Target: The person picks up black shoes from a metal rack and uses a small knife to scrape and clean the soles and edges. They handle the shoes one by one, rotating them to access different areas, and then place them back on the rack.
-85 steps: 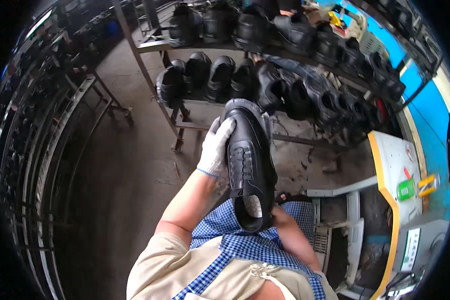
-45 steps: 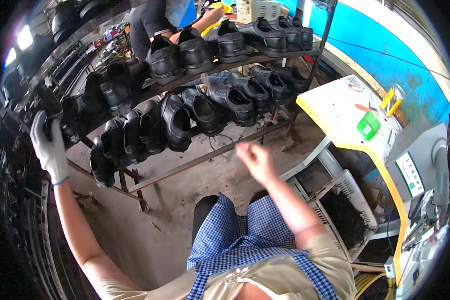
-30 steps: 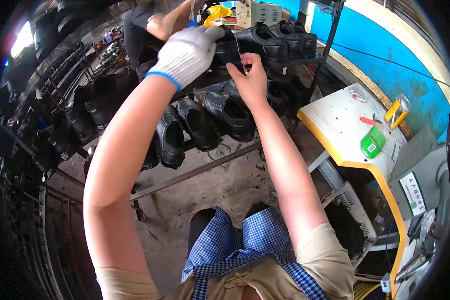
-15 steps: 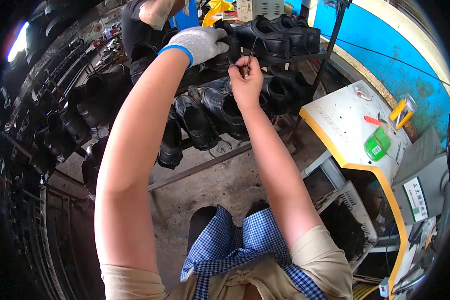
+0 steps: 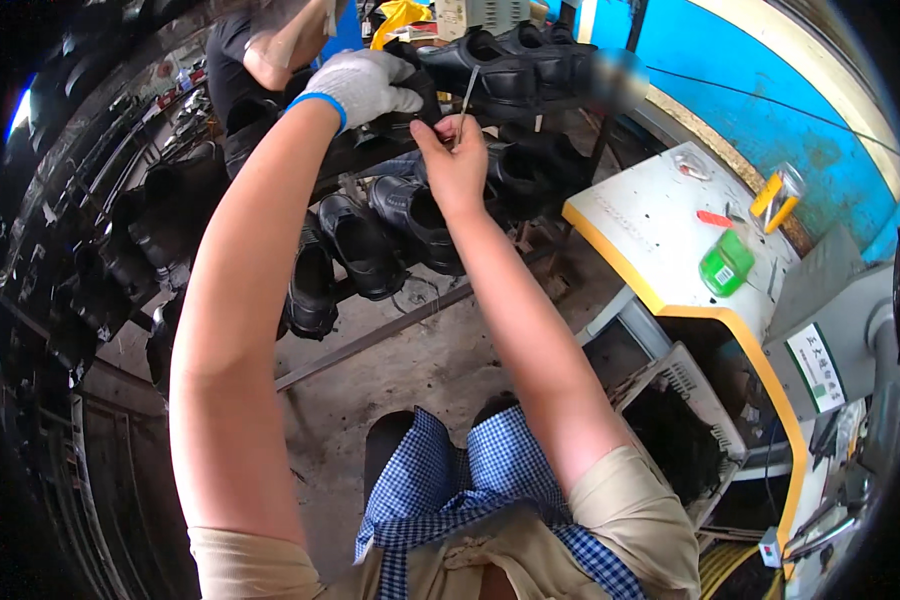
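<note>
My left hand (image 5: 362, 88), in a white knit glove with a blue cuff, is closed on a black shoe (image 5: 422, 92) at the upper rack level. My bare right hand (image 5: 457, 175) is beside that shoe, fingers pinched around a thin metal tool (image 5: 470, 92) whose slender shaft points upward. The tool's exact kind and its lower end are hidden by my fingers. Just right of the held shoe sits another black shoe (image 5: 505, 85) on the same level. Below my hands, a black shoe (image 5: 362, 250) stands among several on the lower level.
A metal rack bar (image 5: 390, 335) crosses below the shoes. On the right, a white table (image 5: 620, 215) with yellow edging carries a green container (image 5: 727, 265) and a yellow-and-clear one (image 5: 776, 200). Beneath it stands a crate (image 5: 725, 430). A co-worker's arm (image 5: 290, 45) shows behind the rack.
The whole view has shifted, so the rack and table appear further left. The tool's shaft now stands more upright and shows more clearly. My left hand stays on the shoe.
</note>
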Demonstrator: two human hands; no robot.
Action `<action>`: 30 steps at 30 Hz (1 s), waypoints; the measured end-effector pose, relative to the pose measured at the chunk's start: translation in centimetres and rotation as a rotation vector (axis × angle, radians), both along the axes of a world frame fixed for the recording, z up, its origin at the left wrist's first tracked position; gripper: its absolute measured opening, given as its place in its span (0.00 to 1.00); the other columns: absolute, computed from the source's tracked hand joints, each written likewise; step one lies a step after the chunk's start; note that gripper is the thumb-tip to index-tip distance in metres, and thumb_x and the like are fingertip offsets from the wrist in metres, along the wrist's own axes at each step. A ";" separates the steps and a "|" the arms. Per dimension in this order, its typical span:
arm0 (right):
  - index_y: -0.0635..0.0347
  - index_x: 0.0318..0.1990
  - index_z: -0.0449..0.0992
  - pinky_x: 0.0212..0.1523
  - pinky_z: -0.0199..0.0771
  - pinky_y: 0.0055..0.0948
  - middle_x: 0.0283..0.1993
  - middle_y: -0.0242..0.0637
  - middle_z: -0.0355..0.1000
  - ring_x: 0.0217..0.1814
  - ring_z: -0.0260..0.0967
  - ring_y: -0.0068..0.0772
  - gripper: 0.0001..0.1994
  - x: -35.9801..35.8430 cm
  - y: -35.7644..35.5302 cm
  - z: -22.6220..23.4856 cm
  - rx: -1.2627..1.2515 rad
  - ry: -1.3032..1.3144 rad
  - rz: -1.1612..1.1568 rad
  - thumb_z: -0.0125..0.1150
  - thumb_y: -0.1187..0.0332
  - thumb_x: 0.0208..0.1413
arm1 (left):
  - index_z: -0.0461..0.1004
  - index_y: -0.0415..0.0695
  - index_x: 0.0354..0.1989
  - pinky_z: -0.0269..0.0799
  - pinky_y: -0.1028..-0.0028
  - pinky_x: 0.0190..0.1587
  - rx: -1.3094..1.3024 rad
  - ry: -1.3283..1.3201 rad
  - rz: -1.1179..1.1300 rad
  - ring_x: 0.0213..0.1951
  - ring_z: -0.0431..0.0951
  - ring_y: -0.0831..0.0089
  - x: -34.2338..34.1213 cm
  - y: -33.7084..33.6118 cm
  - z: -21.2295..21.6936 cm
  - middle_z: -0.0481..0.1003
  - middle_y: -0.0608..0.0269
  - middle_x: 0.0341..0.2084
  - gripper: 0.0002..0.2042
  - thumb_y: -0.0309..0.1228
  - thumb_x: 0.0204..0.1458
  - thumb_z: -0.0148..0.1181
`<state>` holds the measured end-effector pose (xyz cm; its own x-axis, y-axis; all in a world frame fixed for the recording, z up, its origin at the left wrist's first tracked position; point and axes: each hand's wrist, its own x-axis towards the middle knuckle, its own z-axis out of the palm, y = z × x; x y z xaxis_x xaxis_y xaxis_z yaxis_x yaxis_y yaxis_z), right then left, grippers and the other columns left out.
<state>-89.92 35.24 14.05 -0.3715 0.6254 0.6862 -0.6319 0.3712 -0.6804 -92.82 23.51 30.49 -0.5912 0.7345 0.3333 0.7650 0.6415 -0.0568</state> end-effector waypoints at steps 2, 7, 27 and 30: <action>0.66 0.31 0.68 0.34 0.69 0.30 0.30 0.39 0.68 0.30 0.67 0.31 0.18 0.5 0.2 -0.5 -0.110 -0.058 -0.002 0.72 0.63 0.48 | 0.75 0.39 0.54 0.70 0.65 0.55 0.030 -0.015 -0.010 0.51 0.76 0.54 0.5 0.4 -0.2 0.77 0.45 0.48 0.33 0.53 0.45 0.65; 0.66 0.35 0.70 0.39 0.72 0.32 0.30 0.39 0.70 0.35 0.70 0.31 0.17 4.8 0.0 2.2 -0.414 -0.088 0.368 0.69 0.61 0.52 | 0.76 0.42 0.52 0.72 0.67 0.48 0.242 -0.144 -0.059 0.42 0.80 0.62 0.2 -0.7 0.3 0.81 0.54 0.37 0.26 0.48 0.50 0.63; 0.52 0.41 0.81 0.47 0.76 0.41 0.43 0.38 0.75 0.47 0.76 0.44 0.15 4.2 12.8 8.7 0.751 -0.770 -0.596 0.67 0.55 0.50 | 0.78 0.44 0.48 0.69 0.68 0.50 0.823 -0.286 0.015 0.44 0.78 0.61 4.4 1.4 -4.3 0.80 0.53 0.40 0.24 0.51 0.53 0.57; 0.51 0.41 0.81 0.47 0.75 0.42 0.45 0.38 0.74 0.48 0.75 0.44 0.15 3.2 11.4 8.9 0.724 -0.806 -0.592 0.68 0.56 0.49 | 0.78 0.44 0.46 0.68 0.75 0.46 1.199 -0.542 -0.250 0.39 0.76 0.75 2.8 1.3 -5.3 0.80 0.63 0.37 0.19 0.46 0.55 0.60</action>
<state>-86.71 46.59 22.95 -0.6379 0.4125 0.6504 0.2667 0.9105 -0.3159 -89.99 24.84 25.17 -0.7467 0.2624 0.6112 0.6148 -0.0784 0.7848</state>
